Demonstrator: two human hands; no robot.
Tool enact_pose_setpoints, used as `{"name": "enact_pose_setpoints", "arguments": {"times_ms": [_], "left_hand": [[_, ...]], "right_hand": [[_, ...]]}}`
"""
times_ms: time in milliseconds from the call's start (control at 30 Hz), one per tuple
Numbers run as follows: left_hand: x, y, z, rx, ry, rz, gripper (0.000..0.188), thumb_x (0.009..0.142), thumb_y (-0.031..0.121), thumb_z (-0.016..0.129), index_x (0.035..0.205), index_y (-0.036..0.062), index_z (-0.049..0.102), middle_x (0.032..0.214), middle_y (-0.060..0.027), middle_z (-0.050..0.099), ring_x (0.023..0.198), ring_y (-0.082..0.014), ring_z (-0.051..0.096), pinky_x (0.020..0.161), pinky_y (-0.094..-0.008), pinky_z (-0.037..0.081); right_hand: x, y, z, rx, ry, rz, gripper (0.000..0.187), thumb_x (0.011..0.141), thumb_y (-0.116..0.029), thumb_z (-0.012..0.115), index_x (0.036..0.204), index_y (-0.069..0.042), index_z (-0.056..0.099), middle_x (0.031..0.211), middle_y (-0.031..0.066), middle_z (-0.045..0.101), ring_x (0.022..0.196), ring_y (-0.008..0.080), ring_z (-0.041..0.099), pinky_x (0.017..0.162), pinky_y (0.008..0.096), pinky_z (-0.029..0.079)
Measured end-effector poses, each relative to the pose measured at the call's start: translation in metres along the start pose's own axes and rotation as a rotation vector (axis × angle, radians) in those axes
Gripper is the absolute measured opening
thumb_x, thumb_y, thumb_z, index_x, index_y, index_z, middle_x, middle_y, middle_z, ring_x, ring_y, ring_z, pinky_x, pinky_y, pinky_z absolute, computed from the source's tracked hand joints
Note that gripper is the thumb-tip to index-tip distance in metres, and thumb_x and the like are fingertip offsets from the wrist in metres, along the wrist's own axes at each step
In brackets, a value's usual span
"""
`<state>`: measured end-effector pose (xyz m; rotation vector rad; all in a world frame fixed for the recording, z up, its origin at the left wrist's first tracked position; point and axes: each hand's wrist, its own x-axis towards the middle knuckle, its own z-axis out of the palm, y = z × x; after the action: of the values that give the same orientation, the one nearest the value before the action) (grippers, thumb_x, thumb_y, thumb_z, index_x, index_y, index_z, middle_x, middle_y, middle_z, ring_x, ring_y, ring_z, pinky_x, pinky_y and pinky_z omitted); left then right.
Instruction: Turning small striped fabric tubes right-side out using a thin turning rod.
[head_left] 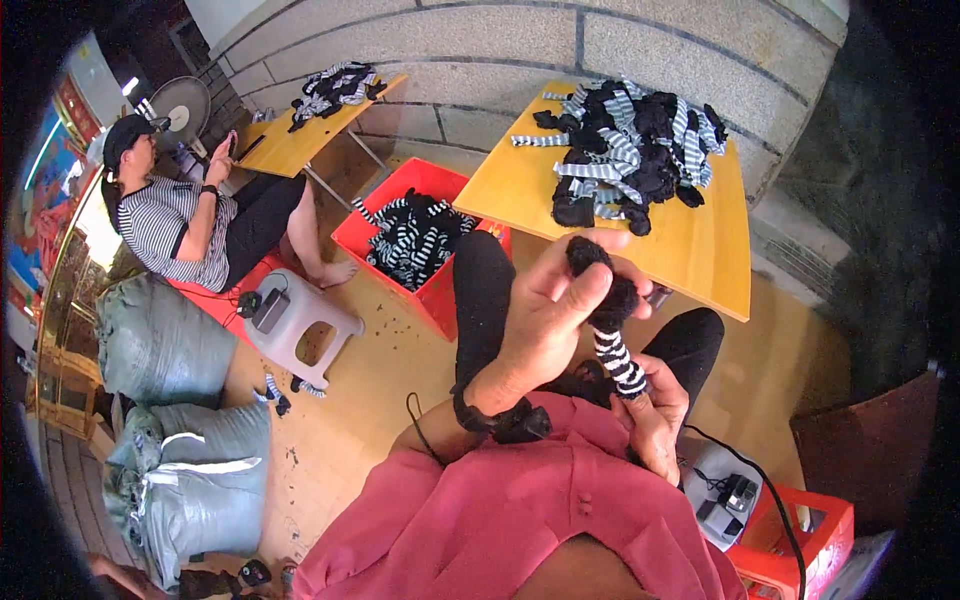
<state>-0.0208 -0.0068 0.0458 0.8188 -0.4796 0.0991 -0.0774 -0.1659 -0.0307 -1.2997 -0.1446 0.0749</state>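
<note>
A small knit piece (620, 360), black at one end and black-and-white striped along a narrow tube, is stretched between my hands above my lap. My left hand (560, 310) grips the bunched black end, thumb pressed over it. Lower and to the right, my right hand (655, 410) pinches the striped end with its fingers closed. Whether the piece is a sock or something else I cannot tell. A yellow table (700, 250) just ahead bears a heap of similar black and striped knit pieces (640, 145).
A red crate (350, 240) of striped pieces stands left of the table. Farther left, a seated person (185, 215) holds a phone near another yellow table (280, 150). Grey stool (310, 320) and stuffed sacks (190, 480) stand left; red stool (820, 540) and black cable lie right.
</note>
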Motion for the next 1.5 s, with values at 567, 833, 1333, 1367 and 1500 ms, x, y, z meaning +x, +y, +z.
{"name": "enact_pose_setpoints", "arguments": {"times_ms": [567, 833, 1333, 1367, 1500], "left_hand": [[-0.012, -0.018, 0.000, 0.005, -0.119, -0.230, 0.020, 0.092, 0.017, 0.050, 0.097, -0.0015, 0.055, 0.072, -0.0135, 0.061, 0.064, -0.0205, 0.059, 0.061, -0.0305, 0.048], [0.002, 0.002, -0.011, 0.100, 0.212, 0.159, 0.020, 0.089, 0.014, 0.057, 0.102, -0.0001, 0.060, 0.093, -0.0056, 0.062, 0.079, -0.0099, 0.056, 0.072, -0.0241, 0.046], [-0.001, -0.006, -0.019, -0.026, 0.287, 0.282, 0.025, 0.076, -0.007, 0.064, 0.098, 0.0003, 0.055, 0.095, -0.0083, 0.062, 0.087, -0.0144, 0.059, 0.079, -0.0275, 0.047], [-0.001, -0.007, -0.020, -0.026, 0.286, 0.282, 0.025, 0.076, -0.007, 0.064, 0.098, 0.0003, 0.055, 0.095, -0.0083, 0.062, 0.087, -0.0144, 0.059, 0.079, -0.0275, 0.047], [-0.001, -0.006, -0.015, -0.051, 0.292, 0.287, 0.022, 0.076, -0.007, 0.064, 0.094, 0.0007, 0.054, 0.090, -0.0066, 0.061, 0.083, -0.0129, 0.058, 0.076, -0.0261, 0.047]], "right_hand": [[0.013, -0.006, -0.006, 0.300, -0.271, 0.191, 0.032, 0.084, -0.015, 0.060, 0.111, 0.001, 0.053, 0.063, 0.0043, 0.055, 0.047, 0.0073, 0.045, 0.039, 0.0175, 0.026], [0.003, -0.013, -0.003, 0.099, -0.145, 0.166, 0.029, 0.086, -0.006, 0.055, 0.114, 0.002, 0.053, 0.073, 0.0014, 0.058, 0.059, 0.0060, 0.050, 0.051, 0.0167, 0.036], [-0.001, 0.002, 0.005, 0.009, 0.077, -0.059, 0.021, 0.085, -0.007, 0.057, 0.104, 0.002, 0.056, 0.062, 0.0043, 0.054, 0.047, 0.0065, 0.042, 0.041, 0.0175, 0.027], [-0.002, 0.004, 0.005, 0.009, 0.078, -0.060, 0.021, 0.085, -0.007, 0.057, 0.104, 0.002, 0.056, 0.062, 0.0043, 0.054, 0.047, 0.0065, 0.042, 0.041, 0.0175, 0.027], [-0.002, 0.006, 0.007, 0.102, 0.101, -0.069, 0.018, 0.084, -0.007, 0.058, 0.100, 0.002, 0.056, 0.058, 0.0041, 0.050, 0.043, 0.0064, 0.037, 0.038, 0.0189, 0.025]]}}
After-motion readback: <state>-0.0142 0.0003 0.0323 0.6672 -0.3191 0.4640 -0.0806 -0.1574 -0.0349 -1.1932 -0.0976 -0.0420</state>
